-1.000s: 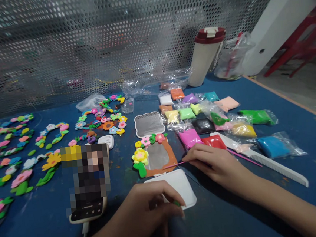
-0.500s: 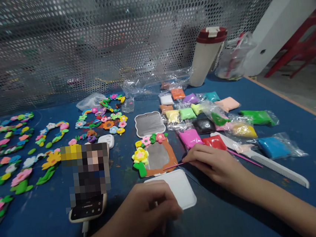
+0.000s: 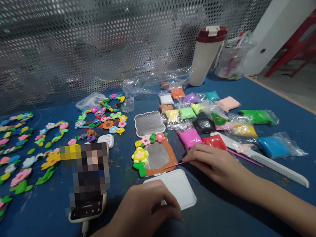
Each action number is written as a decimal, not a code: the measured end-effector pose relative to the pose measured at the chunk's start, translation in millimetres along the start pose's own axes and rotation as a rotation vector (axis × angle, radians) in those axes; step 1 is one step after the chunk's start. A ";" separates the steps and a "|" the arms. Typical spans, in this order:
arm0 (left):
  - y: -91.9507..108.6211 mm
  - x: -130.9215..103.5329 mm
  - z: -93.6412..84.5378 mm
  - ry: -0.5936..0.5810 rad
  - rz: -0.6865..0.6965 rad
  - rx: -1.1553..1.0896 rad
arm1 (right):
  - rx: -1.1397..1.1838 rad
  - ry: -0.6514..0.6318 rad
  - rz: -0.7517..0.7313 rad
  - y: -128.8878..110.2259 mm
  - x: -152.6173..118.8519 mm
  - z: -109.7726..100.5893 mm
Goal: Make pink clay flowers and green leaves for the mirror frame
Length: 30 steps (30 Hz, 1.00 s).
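A mirror frame [image 3: 161, 168] coated in orange-brown clay bears pink, red and yellow flowers and green leaves along its top and left side. My right hand [image 3: 211, 162] pinches a thin pink stick [image 3: 173, 165], whose tip lies over the frame's lower edge. Over a white rounded plate [image 3: 181, 190] in front of the mirror, my left hand [image 3: 155, 204] has its thumb and fingertips drawn together, with a tiny green bit showing at the fingertips. The plate is partly hidden by that hand.
A propped phone [image 3: 89, 207] stands left, beside many clay-decorated frames [image 3: 52, 134]. Bagged clay packets [image 3: 189, 138], a white comb [image 3: 280, 168] and another pink stick lie right. Behind are a small mirror [image 3: 150, 123], a tumbler [image 3: 205, 60] and a perforated metal screen [image 3: 138, 34].
My left hand's thumb and fingers have shifted slightly, and a bit of green now shows at their tips. My right hand and the stick have stayed in place.
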<state>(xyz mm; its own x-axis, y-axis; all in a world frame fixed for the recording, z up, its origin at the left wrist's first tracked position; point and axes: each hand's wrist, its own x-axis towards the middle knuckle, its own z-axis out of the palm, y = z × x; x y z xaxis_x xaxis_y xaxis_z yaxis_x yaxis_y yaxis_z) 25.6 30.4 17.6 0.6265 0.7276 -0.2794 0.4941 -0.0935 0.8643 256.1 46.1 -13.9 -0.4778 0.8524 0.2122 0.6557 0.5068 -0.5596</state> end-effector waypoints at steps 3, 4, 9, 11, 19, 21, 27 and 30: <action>-0.3 0.5 -0.3 0.016 -0.003 -0.013 | 0.006 -0.011 0.006 -0.1 -0.2 -0.2; 0.5 0.9 -0.4 0.026 -0.009 -0.028 | 0.007 -0.015 0.008 -0.1 -0.3 -0.2; 6.8 2.7 -0.9 0.074 -0.203 -0.328 | -0.003 -0.003 0.000 1.2 -1.5 0.8; 6.8 2.8 -1.8 0.046 -0.279 -0.470 | -0.008 0.009 0.002 1.8 -1.5 1.4; -8.1 5.0 -4.2 -0.081 -0.225 -0.850 | -0.007 0.042 0.010 0.5 0.0 1.2; -10.6 7.6 -3.1 -0.048 -0.241 -0.872 | 0.003 0.049 0.016 0.4 -0.2 0.5; -15.3 10.8 0.2 -0.048 -0.258 -0.845 | 0.092 -0.002 0.028 -3.2 0.6 -3.2; -12.2 8.1 -1.2 -0.035 -0.262 -0.752 | 0.181 -0.090 -0.018 -8.9 1.0 -5.3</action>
<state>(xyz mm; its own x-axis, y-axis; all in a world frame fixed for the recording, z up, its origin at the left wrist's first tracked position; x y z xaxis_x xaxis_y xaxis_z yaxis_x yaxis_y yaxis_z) 23.8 38.3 5.4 0.5705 0.6397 -0.5151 0.0968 0.5704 0.8157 252.9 43.0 -4.5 -0.5440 0.8244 0.1560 0.5346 0.4839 -0.6928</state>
